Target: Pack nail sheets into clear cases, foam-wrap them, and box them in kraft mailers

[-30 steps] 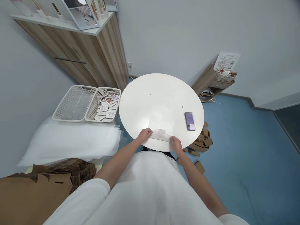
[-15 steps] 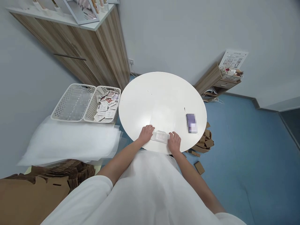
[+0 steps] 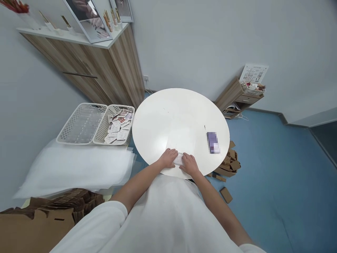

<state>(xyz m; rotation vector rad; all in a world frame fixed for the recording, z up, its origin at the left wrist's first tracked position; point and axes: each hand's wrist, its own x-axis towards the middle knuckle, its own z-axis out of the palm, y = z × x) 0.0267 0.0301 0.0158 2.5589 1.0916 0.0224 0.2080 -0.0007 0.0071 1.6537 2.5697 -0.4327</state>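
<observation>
A small clear, whitish packet [image 3: 179, 159] lies on the white round table [image 3: 179, 105] near its front edge. My left hand [image 3: 169, 158] rests on the packet's left end with its fingers curled over it. From the other side my right hand [image 3: 189, 164] presses on the right end, fingers bent round it. Only the packet's middle shows between the two hands. Farther right on the tabletop lies a purple item [image 3: 212, 142], blurred by pixels.
Left of the table stand a basket of clear cases [image 3: 61, 135] and a basket of printed cards [image 3: 98, 137], above white sheets [image 3: 76, 168]. Brown cardboard [image 3: 34, 225] fills the lower left. Cardboard pieces [image 3: 228, 164] lie on the floor at right.
My hands have moved closer together over the packet and now cover its ends, leaving less of it in sight. The view has tilted up slightly.
</observation>
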